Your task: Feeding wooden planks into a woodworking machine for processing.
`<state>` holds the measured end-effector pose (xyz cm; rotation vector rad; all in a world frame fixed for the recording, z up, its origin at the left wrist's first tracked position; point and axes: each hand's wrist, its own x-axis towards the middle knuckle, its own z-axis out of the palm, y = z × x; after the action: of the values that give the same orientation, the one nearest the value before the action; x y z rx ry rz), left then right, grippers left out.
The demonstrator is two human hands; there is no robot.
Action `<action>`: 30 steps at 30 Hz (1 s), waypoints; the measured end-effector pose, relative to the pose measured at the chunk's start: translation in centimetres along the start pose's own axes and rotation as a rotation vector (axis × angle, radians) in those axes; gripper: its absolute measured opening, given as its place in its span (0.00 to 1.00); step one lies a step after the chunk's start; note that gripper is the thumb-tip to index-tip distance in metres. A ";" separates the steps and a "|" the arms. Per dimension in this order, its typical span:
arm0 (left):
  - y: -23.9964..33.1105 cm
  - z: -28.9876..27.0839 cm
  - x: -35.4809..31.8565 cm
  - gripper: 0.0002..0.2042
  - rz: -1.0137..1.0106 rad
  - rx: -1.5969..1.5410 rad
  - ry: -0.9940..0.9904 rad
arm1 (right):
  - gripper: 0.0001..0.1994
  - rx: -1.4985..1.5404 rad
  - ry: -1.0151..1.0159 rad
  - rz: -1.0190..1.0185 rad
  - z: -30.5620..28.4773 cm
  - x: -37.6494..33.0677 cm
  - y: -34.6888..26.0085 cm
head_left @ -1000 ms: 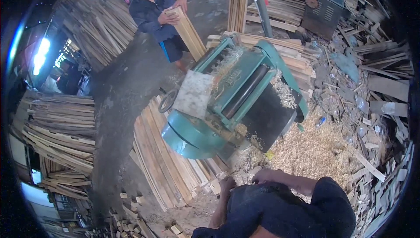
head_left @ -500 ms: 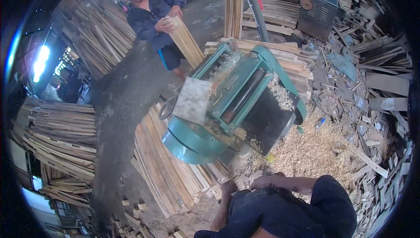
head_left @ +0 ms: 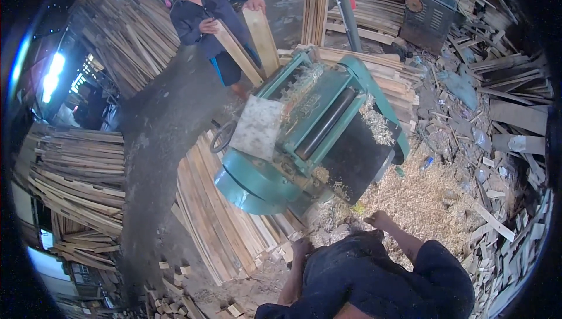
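Observation:
My left hand (head_left: 302, 247) is low beside my dark shirt, close to the near end of the stacked boards; its fingers are too small and dark to read. My right hand (head_left: 379, 220) reaches a little out from my body over the wood shavings (head_left: 430, 199), near the machine's dark outfeed table (head_left: 357, 158). Nothing shows in it, but the finger shape is unclear. In front of me stands a green thickness planer (head_left: 316, 108) with shavings on top and a pale square panel (head_left: 256, 127) on its left side.
Across the planer, a co-worker (head_left: 219, 17) holds two boards (head_left: 261, 41) upright, one per hand. Long boards (head_left: 219, 213) lie stacked left of the planer. More wood piles (head_left: 82, 178) line the left. Scrap wood (head_left: 521, 254) and a grey metal cabinet-like machine (head_left: 430, 14) are at the right.
My right hand has moved outward and forward, away from my left hand. The co-worker has parted the boards, which were together, one into each hand.

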<state>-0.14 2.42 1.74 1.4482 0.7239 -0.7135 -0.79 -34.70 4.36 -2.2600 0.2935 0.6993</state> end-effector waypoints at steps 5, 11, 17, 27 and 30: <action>0.7 -0.1 0.3 0.13 0.026 -0.081 0.005 | 0.26 0.077 0.124 0.203 4.2 -1.5 5.8; 1.3 0.7 -0.5 0.10 0.030 -0.120 0.015 | 0.23 0.109 0.192 -0.162 6.7 -0.1 7.1; 1.4 0.8 -0.3 0.11 0.057 -0.082 0.010 | 0.22 0.128 0.096 -0.235 4.9 1.8 2.8; -0.5 0.1 1.5 0.16 0.015 -0.012 0.029 | 0.18 0.292 0.070 -0.057 6.6 5.2 3.6; -0.7 0.2 1.5 0.16 0.020 -0.015 0.031 | 0.15 0.181 0.047 -0.200 7.7 5.9 5.7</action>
<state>0.18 2.27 0.10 1.4534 0.7357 -0.6701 -1.24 -33.22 -6.78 -2.0993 0.1442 0.4954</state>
